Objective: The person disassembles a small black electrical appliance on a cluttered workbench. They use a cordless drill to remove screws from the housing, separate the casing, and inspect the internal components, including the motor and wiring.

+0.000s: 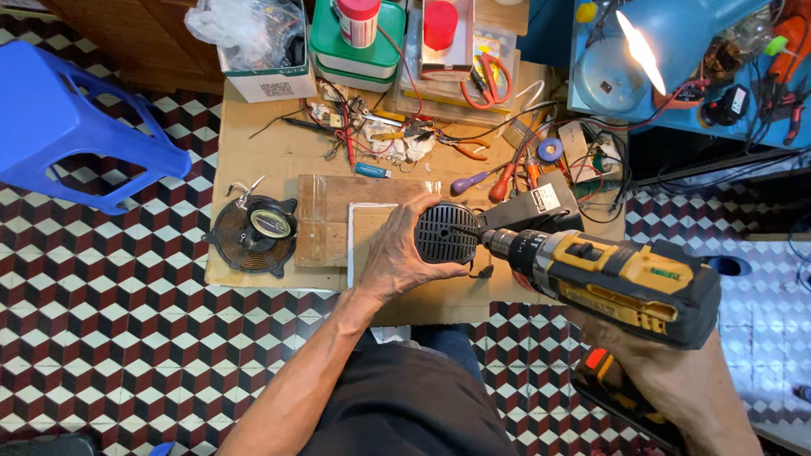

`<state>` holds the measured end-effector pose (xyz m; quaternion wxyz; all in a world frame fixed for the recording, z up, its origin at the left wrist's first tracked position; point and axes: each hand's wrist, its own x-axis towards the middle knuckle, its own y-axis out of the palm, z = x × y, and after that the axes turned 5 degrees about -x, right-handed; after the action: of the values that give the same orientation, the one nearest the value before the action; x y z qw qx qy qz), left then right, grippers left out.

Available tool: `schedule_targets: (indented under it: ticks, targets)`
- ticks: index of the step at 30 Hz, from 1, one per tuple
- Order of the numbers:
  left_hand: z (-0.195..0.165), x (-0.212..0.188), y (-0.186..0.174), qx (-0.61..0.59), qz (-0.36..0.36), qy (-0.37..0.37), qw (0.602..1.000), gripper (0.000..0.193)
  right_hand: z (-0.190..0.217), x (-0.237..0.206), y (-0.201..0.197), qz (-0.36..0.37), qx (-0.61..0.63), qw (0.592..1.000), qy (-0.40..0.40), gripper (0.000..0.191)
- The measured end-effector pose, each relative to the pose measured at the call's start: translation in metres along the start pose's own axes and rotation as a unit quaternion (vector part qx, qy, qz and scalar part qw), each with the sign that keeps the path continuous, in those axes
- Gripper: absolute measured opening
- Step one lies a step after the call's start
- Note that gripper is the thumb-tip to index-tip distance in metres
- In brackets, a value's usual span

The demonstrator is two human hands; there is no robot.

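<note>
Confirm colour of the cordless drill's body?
Yellow and black cordless drill, gripped in the right hand; clearest in the head view.

Low cardboard-topped table [253,152], copper coil [256,236], wooden board [325,221], screwdrivers [473,181]

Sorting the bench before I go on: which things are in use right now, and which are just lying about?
In use:
left hand on round black grille
right hand holding yellow-and-black drill
wooden board underneath

Lying about:
copper coil
red-handled scissors
green-lidded boxes
blue stool
lamp
</note>
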<state>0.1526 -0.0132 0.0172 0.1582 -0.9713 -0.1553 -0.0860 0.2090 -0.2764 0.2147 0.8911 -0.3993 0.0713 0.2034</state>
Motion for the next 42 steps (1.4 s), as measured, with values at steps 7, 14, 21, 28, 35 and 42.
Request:
schedule_targets:
  ticks: [7, 14, 21, 28, 35, 42]
  targets:
    - [-0.010, -0.003, 0.003, 0.001, 0.001, 0.032, 1.000, 0.107, -0.005, -0.008, -0.012, 0.048, -0.039, 0.998, -0.019, 0.040]
    - [-0.013, -0.014, 0.005, 0.006, 0.026, 0.032, 0.999, 0.109, 0.032, 0.009, -0.004, 0.110, -0.144, 0.974, -0.135, 0.045]
    - [-0.006, -0.017, 0.008, 0.016, 0.034, 0.020, 0.999, 0.109, 0.094, 0.045, -0.011, 0.250, -0.443, 0.861, -0.007, 0.093]
    - [-0.006, -0.010, 0.013, -0.006, 0.012, 0.030, 0.999, 0.107, 0.102, 0.056, -0.013, 0.303, -0.308, 0.900, -0.061, 0.096]
    - [-0.006, -0.002, 0.025, -0.005, -0.001, 0.055, 0.998, 0.111, 0.099, 0.056, -0.008, 0.272, -0.318, 0.905, -0.078, 0.047]
    - [-0.008, 0.004, 0.033, -0.015, 0.004, 0.058, 0.998, 0.112, 0.115, 0.052, -0.006, 0.255, -0.301, 0.909, -0.135, 0.041]
